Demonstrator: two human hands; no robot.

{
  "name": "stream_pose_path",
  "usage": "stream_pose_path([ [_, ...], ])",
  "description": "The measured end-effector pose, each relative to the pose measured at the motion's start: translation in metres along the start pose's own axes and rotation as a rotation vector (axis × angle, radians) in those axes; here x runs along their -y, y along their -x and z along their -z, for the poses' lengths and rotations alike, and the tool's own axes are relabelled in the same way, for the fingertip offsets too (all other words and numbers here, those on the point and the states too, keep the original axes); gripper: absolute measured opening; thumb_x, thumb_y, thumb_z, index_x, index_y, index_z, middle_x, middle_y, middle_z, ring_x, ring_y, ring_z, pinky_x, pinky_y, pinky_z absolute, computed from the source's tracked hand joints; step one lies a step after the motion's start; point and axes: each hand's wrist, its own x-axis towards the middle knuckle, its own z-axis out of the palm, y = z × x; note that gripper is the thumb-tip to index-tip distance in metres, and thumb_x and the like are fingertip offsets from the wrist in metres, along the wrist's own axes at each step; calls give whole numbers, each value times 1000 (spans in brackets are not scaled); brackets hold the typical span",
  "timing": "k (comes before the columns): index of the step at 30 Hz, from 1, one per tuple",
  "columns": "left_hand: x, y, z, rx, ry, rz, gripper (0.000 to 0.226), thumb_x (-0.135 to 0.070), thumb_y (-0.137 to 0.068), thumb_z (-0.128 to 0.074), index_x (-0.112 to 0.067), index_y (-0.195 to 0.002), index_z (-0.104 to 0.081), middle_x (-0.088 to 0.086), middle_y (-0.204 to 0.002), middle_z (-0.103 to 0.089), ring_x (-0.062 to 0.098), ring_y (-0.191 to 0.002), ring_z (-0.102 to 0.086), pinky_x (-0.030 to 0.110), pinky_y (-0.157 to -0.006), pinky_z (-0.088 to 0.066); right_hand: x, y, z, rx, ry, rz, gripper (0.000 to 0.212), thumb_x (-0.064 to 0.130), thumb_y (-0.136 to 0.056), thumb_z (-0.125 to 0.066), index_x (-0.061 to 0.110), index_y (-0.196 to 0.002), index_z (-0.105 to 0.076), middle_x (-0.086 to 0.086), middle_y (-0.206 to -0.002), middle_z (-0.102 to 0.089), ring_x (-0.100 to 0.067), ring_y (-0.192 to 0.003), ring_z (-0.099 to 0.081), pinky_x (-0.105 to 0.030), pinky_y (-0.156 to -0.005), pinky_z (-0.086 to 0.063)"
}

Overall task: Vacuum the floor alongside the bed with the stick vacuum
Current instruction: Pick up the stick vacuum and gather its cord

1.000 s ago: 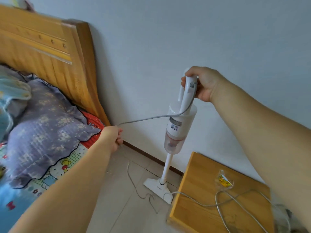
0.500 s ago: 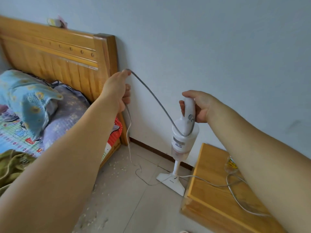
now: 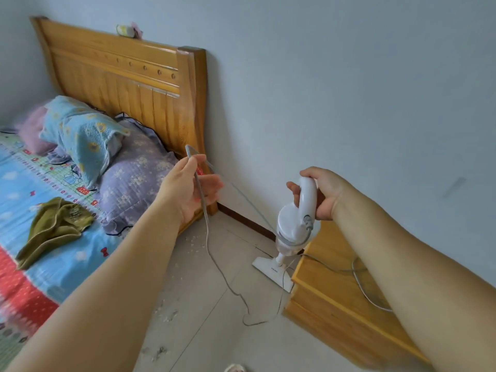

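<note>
My right hand [image 3: 326, 193] grips the looped handle of the white stick vacuum [image 3: 292, 226], which stands upright on the tile floor [image 3: 204, 331] between the bed and a wooden nightstand. Its floor head [image 3: 271, 272] rests flat near the wall. The grey power cord [image 3: 212, 253] loops over the thumb of my left hand [image 3: 188, 191], crosses the palm and trails down to the floor. That hand's fingers are spread and blurred. White crumbs [image 3: 170, 314] lie scattered on the floor along the bed's edge.
The bed [image 3: 53, 237] with pillows and a green cloth [image 3: 56, 224] fills the left, under a wooden headboard [image 3: 128, 84]. The nightstand [image 3: 335, 299] stands right of the vacuum with cord lying on top. The gap between them is narrow. A slipper [image 3: 234, 367] shows at the bottom edge.
My left hand has dropped from beside the headboard and its fingers have spread from a closed grip on the cord. The view has turned left, showing more of the bed. The vacuum stays upright.
</note>
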Motion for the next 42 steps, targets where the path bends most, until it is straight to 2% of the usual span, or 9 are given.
stream_pose_path([
  [5,54,55,7,-202,-114,-55,19,-21,-98,-43,-18,-100,-61,-3,-53,-29,5,-32,-22,13,-33,-18,-56,39,32,65,10,-88,9,15,-91,-51,8,-93,-46,-15,-78,-68,-16,-48,-58,-23,-51,-46],
  [9,95,96,15,-233,103,181,19,-1,-90,-36,-4,-99,-52,-2,-59,-36,5,-32,-25,12,-31,-19,-112,61,59,68,-50,-234,22,28,-96,-49,6,-91,-46,-11,-53,-67,-14,-32,-53,-21,-49,-44],
  [12,117,130,21,-235,235,254,24,6,-93,-36,2,-114,-48,5,-73,-43,6,-44,-37,14,-31,-31,-160,67,80,98,-123,-357,49,51,-95,-40,8,-116,-49,-11,-53,-66,-17,-32,-54,-21,-47,-47],
  [17,141,174,31,-166,261,276,19,-23,-101,-42,-15,-105,-58,16,-94,-62,25,-77,-69,38,-60,-57,-224,75,102,61,-128,-423,62,63,-90,-39,3,-94,-55,-13,-51,-65,-22,-36,-60,-25,-42,-52],
  [19,155,184,35,-180,95,273,24,-32,-101,-37,-23,-106,-59,13,-86,-66,27,-78,-69,42,-67,-55,-248,82,108,56,-102,-445,68,64,-90,-36,1,-83,-58,-11,-50,-64,-22,-37,-60,-23,-42,-52],
  [24,200,196,54,-246,-179,300,28,-32,-101,-36,-21,-109,-60,2,-58,-45,10,-42,-33,20,-38,-27,-295,96,120,0,-51,-533,60,56,-93,-39,3,-70,-57,-6,-51,-57,-21,-37,-57,-24,-53,-47],
  [31,229,205,87,-228,47,572,20,-2,-92,-34,0,-94,-54,2,-59,-31,7,-31,-25,14,-32,-16,-342,109,115,-49,-5,-536,42,20,-101,-37,-1,-137,-40,-22,-85,-62,-31,-64,-66,-36,-61,-50],
  [38,262,211,94,-167,136,737,21,-7,-98,-42,1,-88,-58,13,-70,-52,10,-36,-50,15,-36,-44,-379,113,105,-116,-75,-586,34,24,-96,-45,0,-119,-47,-16,-64,-59,-26,-59,-59,-33,-60,-50],
  [42,291,210,88,-135,-30,831,23,-22,-101,-36,-11,-99,-56,11,-70,-54,8,-30,-44,12,-32,-36,-387,113,98,-175,-63,-620,38,40,-93,-46,3,-89,-52,-11,-56,-55,-22,-44,-53,-25,-50,-44],
])
